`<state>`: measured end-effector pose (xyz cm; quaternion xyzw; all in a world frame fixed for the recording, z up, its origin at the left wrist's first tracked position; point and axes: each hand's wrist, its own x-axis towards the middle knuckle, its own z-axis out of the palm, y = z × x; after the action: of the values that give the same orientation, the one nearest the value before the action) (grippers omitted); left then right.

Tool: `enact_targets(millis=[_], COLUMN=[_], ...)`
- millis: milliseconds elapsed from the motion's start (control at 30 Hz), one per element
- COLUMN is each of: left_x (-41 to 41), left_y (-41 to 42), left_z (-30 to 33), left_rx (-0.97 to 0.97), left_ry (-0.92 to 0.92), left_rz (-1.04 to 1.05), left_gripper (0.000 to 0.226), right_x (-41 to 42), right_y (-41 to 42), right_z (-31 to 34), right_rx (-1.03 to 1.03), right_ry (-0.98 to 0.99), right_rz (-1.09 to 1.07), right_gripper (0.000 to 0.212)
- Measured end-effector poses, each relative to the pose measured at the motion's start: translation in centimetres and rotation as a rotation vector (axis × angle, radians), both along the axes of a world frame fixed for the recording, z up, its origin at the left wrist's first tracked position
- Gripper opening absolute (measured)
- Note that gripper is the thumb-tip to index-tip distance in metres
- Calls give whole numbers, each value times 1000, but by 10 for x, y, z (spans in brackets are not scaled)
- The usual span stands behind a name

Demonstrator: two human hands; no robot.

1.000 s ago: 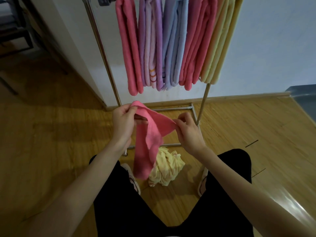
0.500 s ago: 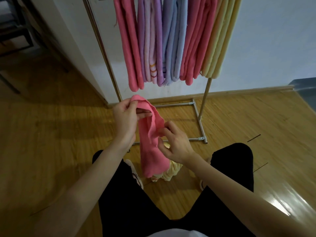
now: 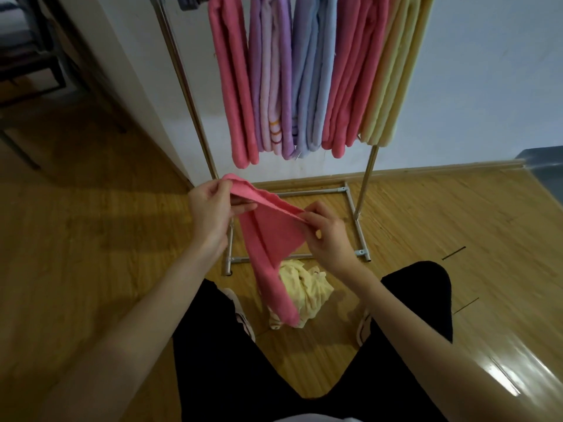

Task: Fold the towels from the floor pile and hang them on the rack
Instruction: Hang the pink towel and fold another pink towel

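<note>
The left hand pinches one end of a pink towel between thumb and curled fingers, holding it up in front of the rack. The right hand pinches the same top edge further along, so the cloth stretches between the two hands, slanting down toward the right, and the rest hangs in a long fold toward the floor. Just behind the hanging end, a crumpled yellow towel lies on the wooden floor between the person's feet, near the front bar of the metal rack. On the rack above hang folded towels side by side: pink, purple, blue, pink again and pale yellow. A white wall stands behind the rack.
</note>
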<state>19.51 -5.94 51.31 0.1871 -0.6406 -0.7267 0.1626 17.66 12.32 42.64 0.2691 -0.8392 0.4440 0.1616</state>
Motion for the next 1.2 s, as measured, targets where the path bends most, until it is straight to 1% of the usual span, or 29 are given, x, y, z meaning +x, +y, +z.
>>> enact_targets(millis=[67,133,167,267,300,333,400,467,600,733,833,967,1100,1200], left_x=[1,4,4,5,5,4,2,0,-4,-4,-5,-5,-2,0], left_y=[-13,-29,-36,-53,-55,-55,-52,-46,-31,-20,-11,-4,1,2], left_z=[-6,-14,-19,-21,-17,-12,2,18,55,83,93,93,88,85], left_rx=[-100,-237,-354,-911,-1037,-1095,-1109,-1079,-1016,-987,-950,-940,-916,-909], left_ry=[-66,-158,-197,-236,-219,-196,-123,-54,32,92,105,107,118,114], left_rz=[-11,-22,-31,-68,-81,-98,-123,-136,-176,-305,-376,-460,-529,-610], left_gripper=[24,22,19,12,12,11,8,8,15,21,22,28,31,34], right_x=[-15,-26,-30,-35,-34,-34,-33,-33,-31,-30,-31,-30,-28,-28], right_y=[10,15,16,20,21,23,30,38,55,74,85,90,90,89], right_z=[16,33,40,54,56,58,61,69,95,119,122,111,104,103], right_rx=[18,59,86,179,199,208,191,138,-37,-199,-225,-250,-251,-266], right_ry=[-13,16,36,85,94,101,116,108,25,-9,-12,-66,-80,-85], right_rz=[52,112,143,225,240,243,227,202,166,136,114,83,47,26], right_gripper=[20,20,18,11,10,10,11,11,12,14,13,10,19,18])
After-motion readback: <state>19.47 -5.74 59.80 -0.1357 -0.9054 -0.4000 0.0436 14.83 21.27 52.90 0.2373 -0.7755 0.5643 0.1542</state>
